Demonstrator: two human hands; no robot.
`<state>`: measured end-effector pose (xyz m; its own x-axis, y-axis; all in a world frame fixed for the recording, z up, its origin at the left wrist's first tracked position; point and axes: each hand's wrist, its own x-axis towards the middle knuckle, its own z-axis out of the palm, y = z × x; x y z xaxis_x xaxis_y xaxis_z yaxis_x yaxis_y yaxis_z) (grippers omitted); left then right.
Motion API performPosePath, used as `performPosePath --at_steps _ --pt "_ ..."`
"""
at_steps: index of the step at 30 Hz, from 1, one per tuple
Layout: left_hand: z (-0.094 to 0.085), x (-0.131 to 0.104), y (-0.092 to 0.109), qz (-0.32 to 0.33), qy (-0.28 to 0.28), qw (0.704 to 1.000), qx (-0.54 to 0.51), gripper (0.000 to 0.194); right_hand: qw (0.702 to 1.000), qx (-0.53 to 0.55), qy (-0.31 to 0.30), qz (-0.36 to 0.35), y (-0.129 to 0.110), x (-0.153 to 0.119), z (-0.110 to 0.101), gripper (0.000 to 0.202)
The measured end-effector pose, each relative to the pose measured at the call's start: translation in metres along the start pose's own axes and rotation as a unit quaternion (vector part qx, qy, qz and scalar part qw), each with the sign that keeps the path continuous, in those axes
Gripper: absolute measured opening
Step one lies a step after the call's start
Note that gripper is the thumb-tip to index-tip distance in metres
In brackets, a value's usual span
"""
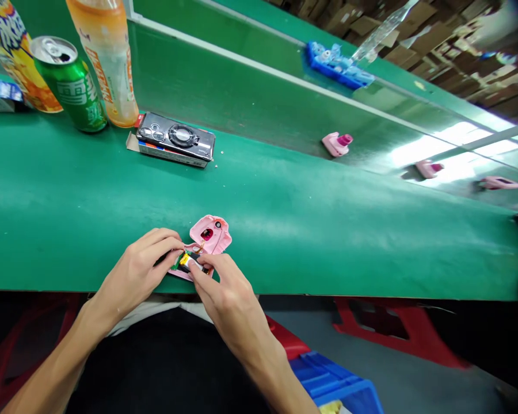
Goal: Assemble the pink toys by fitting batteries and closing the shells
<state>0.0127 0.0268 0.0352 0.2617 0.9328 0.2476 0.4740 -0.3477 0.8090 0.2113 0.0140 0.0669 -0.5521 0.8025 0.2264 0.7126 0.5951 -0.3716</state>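
An opened pink plastic casing (210, 234) lies at the table's near edge, its upper half tipped back with a dark red lens window and a small round black part inside. In the lower half, a green circuit board (176, 262) and a small battery (185, 259) with yellow tape show between my fingers. My left hand (144, 261) is closed, its fingertips pinching the left edge of the lower half. My right hand (224, 284) is closed around the battery, with the thumb pressed on it. My fingers hide part of the wiring and the lower half.
A boxed phone accessory (176, 140), green can (71, 86), orange-capped bottle (107, 63) and yellow snack pack (19, 54) stand at the back left. Beyond, on the conveyor, are pink casings (335, 145) and a blue tray (339, 64). A blue crate (336, 382) sits below.
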Motion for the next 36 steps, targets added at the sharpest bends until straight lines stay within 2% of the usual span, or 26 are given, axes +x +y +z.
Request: performPosePath --at_steps 9,15,19,26,30,33,35,36 --pt "-0.001 -0.004 0.0 0.046 -0.003 0.998 0.053 0.013 1.0 -0.011 -0.024 -0.007 -0.001 -0.002 -0.005 0.025" --pt "-0.006 -0.014 -0.004 0.095 -0.108 0.984 0.106 0.038 0.997 -0.049 -0.057 -0.036 -0.001 -0.008 -0.01 0.03" --pt "-0.007 -0.016 -0.009 0.117 -0.111 0.979 0.125 0.032 0.997 -0.049 0.002 -0.066 0.012 -0.023 0.008 0.036" --pt "-0.007 -0.013 -0.009 0.139 -0.1 0.976 0.132 0.035 0.992 -0.034 0.124 -0.001 0.027 -0.041 0.036 0.034" --pt "-0.007 -0.016 -0.007 0.128 -0.101 0.978 0.133 0.033 0.983 -0.043 0.176 0.005 0.028 -0.053 0.049 0.025" --pt "-0.006 -0.018 -0.007 0.123 -0.09 0.978 0.143 0.029 0.973 -0.01 0.229 0.01 0.038 -0.052 0.038 0.014" --pt "-0.006 -0.019 -0.008 0.122 -0.086 0.978 0.148 0.028 0.964 0.043 0.25 0.079 0.052 -0.03 0.014 0.026" --pt "-0.006 -0.019 -0.008 0.121 -0.084 0.978 0.149 0.028 0.959 0.073 0.239 0.13 0.06 -0.012 -0.001 0.034"
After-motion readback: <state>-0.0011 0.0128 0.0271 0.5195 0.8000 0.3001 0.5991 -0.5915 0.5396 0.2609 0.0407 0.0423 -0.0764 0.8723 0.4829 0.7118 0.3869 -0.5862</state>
